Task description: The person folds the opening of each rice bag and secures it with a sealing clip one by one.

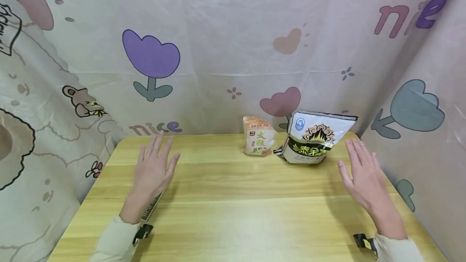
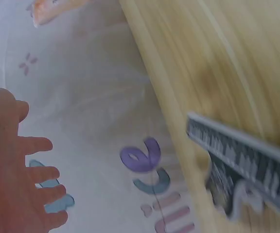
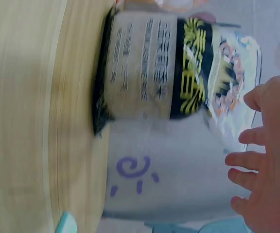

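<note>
Glossy plastic bag (image 1: 314,140), upright at back right of a wood-grained table (image 1: 247,225), long axis leaning right, top wide and flat-edged, crinkled pouch (image 1: 259,137) beside, right hand (image 1: 367,179) near, left hand (image 1: 151,172) well apart, both with fingers straight, thumbs spread

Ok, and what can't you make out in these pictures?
Striped item: partly hidden by the left hand in the head view; cut off by the right edge in the left wrist view, its print blurred.
Orange packet: cut off by the top edge in the left wrist view.
White bag: small print blurred in the right wrist view.
Teal shape: cut off by that view's bottom edge.
</note>
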The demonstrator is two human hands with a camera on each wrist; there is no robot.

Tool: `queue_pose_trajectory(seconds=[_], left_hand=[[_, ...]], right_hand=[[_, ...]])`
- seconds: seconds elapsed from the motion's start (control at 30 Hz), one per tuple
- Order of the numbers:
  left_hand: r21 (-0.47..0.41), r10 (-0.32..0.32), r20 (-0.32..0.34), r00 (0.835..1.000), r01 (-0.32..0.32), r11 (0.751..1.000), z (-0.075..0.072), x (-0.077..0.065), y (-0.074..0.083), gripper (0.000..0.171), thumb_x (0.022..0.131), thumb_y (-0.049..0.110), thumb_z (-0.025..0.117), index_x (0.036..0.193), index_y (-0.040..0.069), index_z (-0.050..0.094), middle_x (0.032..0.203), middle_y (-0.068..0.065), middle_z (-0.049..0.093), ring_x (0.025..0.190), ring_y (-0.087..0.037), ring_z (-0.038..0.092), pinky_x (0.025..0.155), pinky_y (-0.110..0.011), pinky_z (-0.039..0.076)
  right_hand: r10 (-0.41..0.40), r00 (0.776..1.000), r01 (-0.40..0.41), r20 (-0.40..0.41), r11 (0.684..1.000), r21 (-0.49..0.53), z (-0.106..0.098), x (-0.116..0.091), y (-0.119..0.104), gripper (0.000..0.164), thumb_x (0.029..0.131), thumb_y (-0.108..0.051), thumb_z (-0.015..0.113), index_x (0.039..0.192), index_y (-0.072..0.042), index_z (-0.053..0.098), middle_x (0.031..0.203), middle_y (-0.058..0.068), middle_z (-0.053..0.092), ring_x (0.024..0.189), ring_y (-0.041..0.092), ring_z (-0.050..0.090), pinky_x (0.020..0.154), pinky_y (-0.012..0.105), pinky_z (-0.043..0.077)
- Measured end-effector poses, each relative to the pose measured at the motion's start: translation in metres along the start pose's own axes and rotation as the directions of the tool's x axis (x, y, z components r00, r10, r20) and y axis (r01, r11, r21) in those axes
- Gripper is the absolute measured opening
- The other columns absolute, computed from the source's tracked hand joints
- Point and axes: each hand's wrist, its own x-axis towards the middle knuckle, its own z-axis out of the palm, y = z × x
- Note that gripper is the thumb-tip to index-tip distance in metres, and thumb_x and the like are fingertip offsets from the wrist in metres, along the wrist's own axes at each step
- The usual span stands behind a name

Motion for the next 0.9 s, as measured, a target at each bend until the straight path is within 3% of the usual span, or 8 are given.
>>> queue_pose_trajectory(seconds=[0.17,0.37,0.73,0.9], left_hand=[[-0.044,0.038,-0.045,0.998,-0.040,0.998,0.002,0.006,0.021,0.058,0.100,0.048,0.033,0.147,0.014,0.033,0.158,-0.005,0.007,0.143,-0.029,0.008,0.113,-0.051,0.005],[-0.120,0.092,-0.182,0.979,-0.115,0.986,0.011,0.009,0.041,0.051,0.099,0.042,0.042,0.140,0.012,0.044,0.153,-0.011,0.026,0.137,-0.034,0.027,0.111,-0.050,0.015],[-0.220,0.130,-0.305,0.943,-0.203,0.954,0.023,0.024,0.074,0.041,0.096,0.034,0.050,0.130,0.010,0.053,0.140,-0.016,0.044,0.127,-0.036,0.041,0.105,-0.054,0.026],[-0.257,0.122,-0.303,0.945,-0.205,0.944,0.028,0.034,0.089,0.039,0.097,0.033,0.050,0.129,0.012,0.055,0.136,-0.013,0.048,0.125,-0.033,0.043,0.103,-0.054,0.029]], right_hand=[[-0.098,0.982,0.106,-0.161,0.993,0.044,0.009,0.006,-0.020,0.058,0.092,-0.028,0.051,0.144,-0.007,0.037,0.147,0.015,0.037,0.135,0.034,0.031,0.111,0.050,0.018],[-0.143,0.944,0.183,-0.296,0.977,0.113,0.022,0.017,-0.040,0.051,0.090,-0.030,0.050,0.134,-0.005,0.051,0.137,0.014,0.049,0.125,0.037,0.044,0.106,0.048,0.028],[-0.192,0.914,0.268,-0.356,0.948,0.175,0.042,0.038,-0.071,0.045,0.088,-0.024,0.053,0.127,-0.003,0.057,0.128,0.015,0.056,0.116,0.037,0.050,0.100,0.047,0.035],[-0.204,0.906,0.288,-0.371,0.939,0.188,0.050,0.052,-0.082,0.042,0.087,-0.017,0.055,0.125,-0.002,0.058,0.125,0.016,0.057,0.112,0.035,0.052,0.097,0.045,0.037]])
